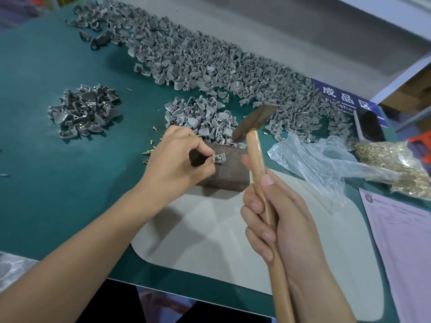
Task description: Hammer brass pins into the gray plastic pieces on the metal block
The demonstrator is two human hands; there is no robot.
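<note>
The left hand (172, 157) pinches a gray plastic piece (219, 157) flat on the metal block (224, 173) on the table (58, 183). The right hand (275, 220), fingers wrapped round the handle, holds the hammer (254, 145), handle running away from the person, head raised above the block.

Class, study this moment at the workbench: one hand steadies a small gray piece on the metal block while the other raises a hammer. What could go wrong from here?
1. The left hand pinches the gray piece right at the strike spot, so a slightly off blow from the hammer could hit the fingers.
2. The piece sits near the edge of the metal block; a glancing hit might knock it off.
3. The right hand grips the handle well below the head, likely reducing aim.
</note>
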